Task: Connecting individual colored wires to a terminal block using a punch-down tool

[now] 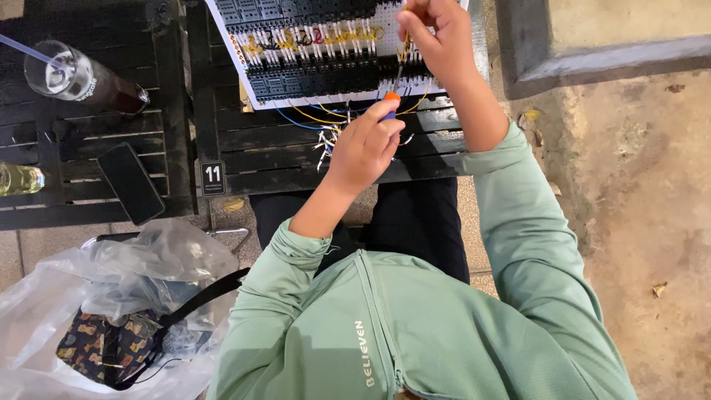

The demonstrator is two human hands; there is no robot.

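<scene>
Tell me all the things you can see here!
board: one, white with black blocks and yellow wires, on dark slatted table
screwdriver: one, orange and blue handle, at board's lower edge
cup: one, clear with straw, upper left
phone: one, black, on left table
bottle: one, yellowish, far left
plastic bag: one, clear, lower left
pouch: one, dark patterned, inside bag
left hand: holds screwdriver
right hand: pinches wires on board
</scene>
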